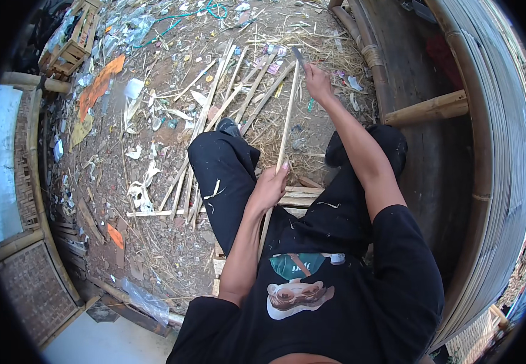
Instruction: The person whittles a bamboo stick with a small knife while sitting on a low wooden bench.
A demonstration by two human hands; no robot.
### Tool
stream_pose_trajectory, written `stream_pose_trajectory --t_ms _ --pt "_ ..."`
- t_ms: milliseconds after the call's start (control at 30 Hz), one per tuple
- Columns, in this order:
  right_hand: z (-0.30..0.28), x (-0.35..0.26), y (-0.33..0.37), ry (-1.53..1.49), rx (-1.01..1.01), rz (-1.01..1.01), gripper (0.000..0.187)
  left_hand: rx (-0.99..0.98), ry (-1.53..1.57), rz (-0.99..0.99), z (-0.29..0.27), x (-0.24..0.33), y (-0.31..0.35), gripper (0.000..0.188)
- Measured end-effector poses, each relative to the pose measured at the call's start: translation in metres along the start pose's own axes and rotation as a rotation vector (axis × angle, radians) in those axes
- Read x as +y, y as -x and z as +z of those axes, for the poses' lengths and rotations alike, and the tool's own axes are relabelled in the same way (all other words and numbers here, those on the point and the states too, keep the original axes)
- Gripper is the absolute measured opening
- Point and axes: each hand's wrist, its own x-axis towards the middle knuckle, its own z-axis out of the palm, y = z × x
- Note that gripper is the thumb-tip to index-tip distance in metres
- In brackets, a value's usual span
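My left hand (268, 190) is closed around a long, pale bamboo strip (289, 115) in front of my lap, thumb lying along it. One end of the strip runs back beside my left forearm; the other points away, up to my right hand. Stretched far forward, my right hand (318, 84) grips a knife, its handle hidden in the fist. The dark, flat knife blade (298, 56) meets or crosses the strip's far end; whether the edge is cutting in cannot be made out. Several more bamboo strips (213, 91) lie on the ground beyond my left knee.
I sit with knees apart on a wooden slatted seat (299, 197). Litter, straw and shavings cover the dirt ground. A wooden crate (72, 39) stands at the far left. A bamboo-framed structure (426, 108) rises close on my right; a woven panel (32, 282) stands at left.
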Motion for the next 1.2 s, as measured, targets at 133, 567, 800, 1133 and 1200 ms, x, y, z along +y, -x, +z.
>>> stream_pose_trajectory --t_ms 133,567,800,1133,1200 --pt "-0.003 -0.009 0.001 0.025 -0.183 0.036 0.04 0.036 -0.019 0.0 -0.001 0.0 0.001 0.045" --pt "-0.004 0.0 0.012 -0.032 -0.293 0.04 0.045 0.032 -0.065 -0.052 -0.006 -0.008 -0.002 0.042" --pt "0.0 0.004 0.037 -0.056 -0.402 -0.011 0.041 0.054 0.002 -0.023 -0.01 -0.006 -0.004 0.041" --pt "-0.018 -0.001 -0.003 0.033 -0.098 0.0 0.036 -0.011 0.017 -0.021 -0.001 0.004 0.001 0.04" --pt "-0.017 0.0 -0.006 0.035 -0.087 0.009 0.036 -0.026 0.005 -0.014 -0.001 0.002 0.001 0.042"
